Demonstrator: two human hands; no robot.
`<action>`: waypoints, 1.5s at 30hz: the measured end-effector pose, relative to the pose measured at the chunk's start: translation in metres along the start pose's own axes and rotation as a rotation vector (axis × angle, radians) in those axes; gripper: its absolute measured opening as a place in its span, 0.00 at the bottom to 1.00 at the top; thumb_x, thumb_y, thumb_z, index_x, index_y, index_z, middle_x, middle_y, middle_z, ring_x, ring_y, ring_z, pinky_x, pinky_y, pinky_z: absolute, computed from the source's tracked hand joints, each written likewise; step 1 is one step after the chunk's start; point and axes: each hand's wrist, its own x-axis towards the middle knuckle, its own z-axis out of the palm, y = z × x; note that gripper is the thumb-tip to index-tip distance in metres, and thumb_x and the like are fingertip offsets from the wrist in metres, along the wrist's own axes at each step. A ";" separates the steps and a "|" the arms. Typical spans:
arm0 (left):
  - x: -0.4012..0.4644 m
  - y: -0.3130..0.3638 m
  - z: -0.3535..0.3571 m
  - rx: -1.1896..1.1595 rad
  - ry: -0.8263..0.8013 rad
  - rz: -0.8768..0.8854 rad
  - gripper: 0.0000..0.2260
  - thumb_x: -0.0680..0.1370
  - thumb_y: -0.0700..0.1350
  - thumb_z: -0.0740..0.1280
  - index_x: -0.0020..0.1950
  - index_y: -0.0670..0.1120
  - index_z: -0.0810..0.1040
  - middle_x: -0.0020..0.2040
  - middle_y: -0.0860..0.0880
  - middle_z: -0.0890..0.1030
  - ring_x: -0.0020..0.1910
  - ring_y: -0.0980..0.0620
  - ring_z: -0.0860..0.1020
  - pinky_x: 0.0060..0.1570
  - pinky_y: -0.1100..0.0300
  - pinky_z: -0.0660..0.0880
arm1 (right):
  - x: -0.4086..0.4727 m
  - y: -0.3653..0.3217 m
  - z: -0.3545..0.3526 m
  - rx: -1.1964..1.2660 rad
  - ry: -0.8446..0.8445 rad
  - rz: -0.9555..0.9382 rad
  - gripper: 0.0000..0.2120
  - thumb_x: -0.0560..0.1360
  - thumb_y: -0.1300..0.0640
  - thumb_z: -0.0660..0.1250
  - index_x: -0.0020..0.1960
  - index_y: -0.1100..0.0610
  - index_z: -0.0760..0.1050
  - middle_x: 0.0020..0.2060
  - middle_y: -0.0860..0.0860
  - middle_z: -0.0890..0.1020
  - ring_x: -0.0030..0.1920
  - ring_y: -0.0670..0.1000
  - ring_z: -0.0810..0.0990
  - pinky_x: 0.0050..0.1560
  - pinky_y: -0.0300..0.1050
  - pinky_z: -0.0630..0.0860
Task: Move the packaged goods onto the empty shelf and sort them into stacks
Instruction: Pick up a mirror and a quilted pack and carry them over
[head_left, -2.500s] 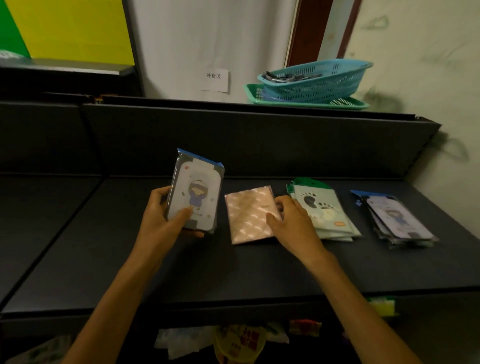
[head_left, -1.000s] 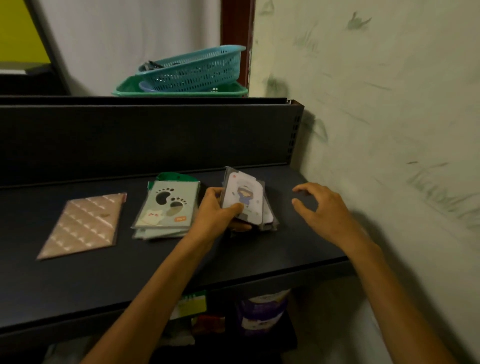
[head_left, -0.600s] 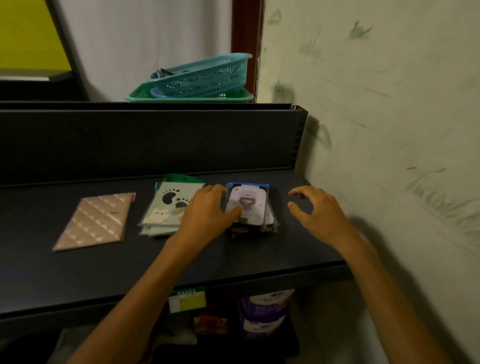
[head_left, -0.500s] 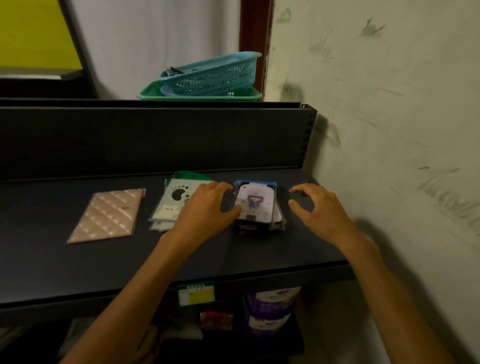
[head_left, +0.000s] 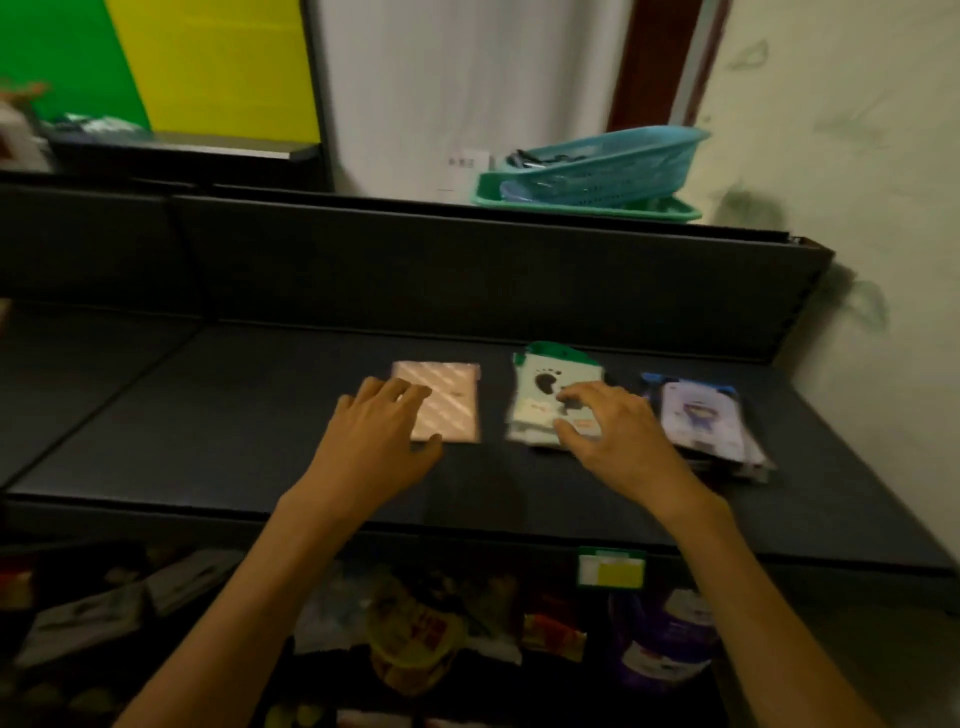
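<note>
Three lots of packaged goods lie in a row on the dark shelf (head_left: 218, 415). A flat pink packet (head_left: 454, 402) lies leftmost. In the middle is a stack of green-topped packets with a footprint picture (head_left: 537, 397). A stack of blue-topped packets with a cartoon figure (head_left: 701, 421) lies at the right. My left hand (head_left: 379, 436) hovers over the pink packet's left part, fingers spread. My right hand (head_left: 610, 434) is over the green stack's right part with fingers loosely bent, holding nothing. The picture is blurred by motion.
A blue basket nested in a green one (head_left: 597, 171) stands behind the shelf's back panel (head_left: 467, 270). A pale wall (head_left: 883, 208) closes the right side. Below the shelf's front edge hang a yellow-green price tag (head_left: 612, 569) and assorted goods (head_left: 415, 644).
Both hands have left the blue-topped stack and moved left: the left one to the pink packet, the right one to the green stack. The view swung back to the left.
</note>
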 end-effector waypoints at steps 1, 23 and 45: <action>-0.009 -0.020 -0.005 0.021 0.008 -0.021 0.26 0.76 0.56 0.64 0.72 0.49 0.66 0.69 0.48 0.70 0.67 0.45 0.66 0.61 0.49 0.66 | 0.003 -0.020 0.010 -0.010 -0.017 -0.016 0.17 0.74 0.46 0.63 0.59 0.52 0.75 0.57 0.50 0.79 0.57 0.54 0.76 0.60 0.51 0.69; -0.172 -0.389 -0.080 0.082 0.019 -0.475 0.27 0.78 0.59 0.58 0.75 0.51 0.60 0.71 0.51 0.67 0.69 0.48 0.63 0.63 0.51 0.66 | 0.111 -0.385 0.209 0.001 -0.244 -0.416 0.19 0.78 0.43 0.60 0.66 0.49 0.69 0.66 0.46 0.72 0.65 0.47 0.68 0.68 0.42 0.59; -0.079 -0.671 -0.105 0.038 0.093 -0.333 0.26 0.76 0.54 0.65 0.72 0.47 0.66 0.70 0.46 0.70 0.68 0.44 0.67 0.62 0.48 0.68 | 0.255 -0.578 0.323 -0.039 -0.298 -0.288 0.23 0.78 0.43 0.61 0.70 0.48 0.65 0.69 0.45 0.67 0.67 0.47 0.66 0.66 0.42 0.62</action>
